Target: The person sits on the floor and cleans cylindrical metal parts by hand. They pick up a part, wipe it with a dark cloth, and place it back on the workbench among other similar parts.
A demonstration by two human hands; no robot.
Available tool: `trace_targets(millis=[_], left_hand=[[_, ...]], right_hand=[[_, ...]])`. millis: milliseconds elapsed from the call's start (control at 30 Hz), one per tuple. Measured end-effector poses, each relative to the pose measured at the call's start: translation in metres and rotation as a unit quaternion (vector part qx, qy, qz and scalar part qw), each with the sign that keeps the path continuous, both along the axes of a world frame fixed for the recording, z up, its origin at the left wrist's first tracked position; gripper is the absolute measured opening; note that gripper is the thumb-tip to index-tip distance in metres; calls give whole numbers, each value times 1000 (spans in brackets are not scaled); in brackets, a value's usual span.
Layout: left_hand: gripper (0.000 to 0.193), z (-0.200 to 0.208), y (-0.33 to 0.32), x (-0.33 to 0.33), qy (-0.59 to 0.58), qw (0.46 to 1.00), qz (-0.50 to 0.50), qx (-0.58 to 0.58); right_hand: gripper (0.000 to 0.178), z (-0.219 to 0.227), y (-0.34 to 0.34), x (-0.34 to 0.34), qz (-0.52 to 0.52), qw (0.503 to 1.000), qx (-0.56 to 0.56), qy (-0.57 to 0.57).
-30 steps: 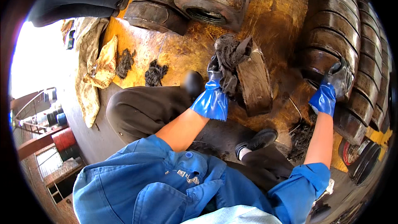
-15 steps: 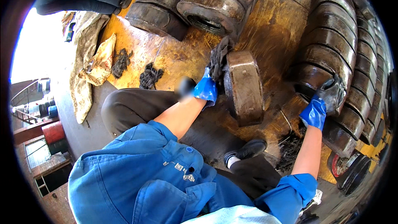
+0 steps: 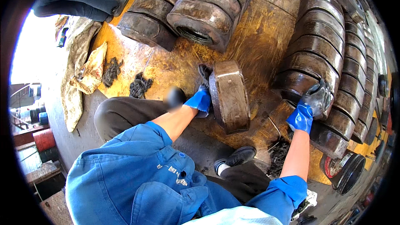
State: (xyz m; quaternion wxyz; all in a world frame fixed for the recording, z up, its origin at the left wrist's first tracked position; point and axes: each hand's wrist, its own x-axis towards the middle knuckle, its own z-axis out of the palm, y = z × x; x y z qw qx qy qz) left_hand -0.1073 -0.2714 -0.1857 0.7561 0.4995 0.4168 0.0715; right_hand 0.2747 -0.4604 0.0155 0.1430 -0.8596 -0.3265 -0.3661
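Watching the head view remotely here. The thing in hand is a heavy, rusty brown metal ring block (image 3: pixel 229 96), standing on its edge on the greasy yellow-stained steel floor (image 3: pixel 258 41), right in the middle of the scene, between the two rows of similar parts.

My take on doing this step well: a block that heavy balanced on its rim wants to tip or roll, so I'd keep the hand low and square against its face, move it slowly, and keep feet clear. The black shoe (image 3: pixel 237 157) sits just near of the block, which bugs me a bit. The floor looks oily too, so grip could slip.

Pose-wise, the left hand (image 3: pixel 201 100), in a blue glove with grimy dark fingers, is pressed on the left face of the block, forearm coming up from the near edge over the bent knee. Its fingers are mostly hidden against the block, so I can't tell whether they're spread or curled.

The right hand (image 3: pixel 314 100), same kind of glove, reaches out to the right with the arm nearly straight. Its fingers are wrapped over the rim of the nearest dark steel ring in the long right-hand row (image 3: pixel 329 58), looks like bracing.

Far left there are some dirty cloth rags (image 3: pixel 83 71) and a second person's dark trouser leg (image 3: pixel 71 0).
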Motion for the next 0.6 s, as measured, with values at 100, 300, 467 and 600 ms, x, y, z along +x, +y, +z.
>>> trace_targets(millis=[100, 300, 467, 600], left_hand=[[41, -2, -9, -5, 0, 999, 7, -39], [42, -2, -33, -26, -2, 991, 19, -134], [42, 10, -58, -59, -5, 974, 45, -223], [42, 29, -75, -83, -18, 956, 68, -284]], right_hand=[[27, 1, -2, 1, -5, 1000, -4, -8], [26, -4, -2, 2, 0, 1000, 6, -16], [29, -4, -2, 0, -21, 1000, -9, -7], [31, -2, -5, 3, -34, 999, -9, 14]])
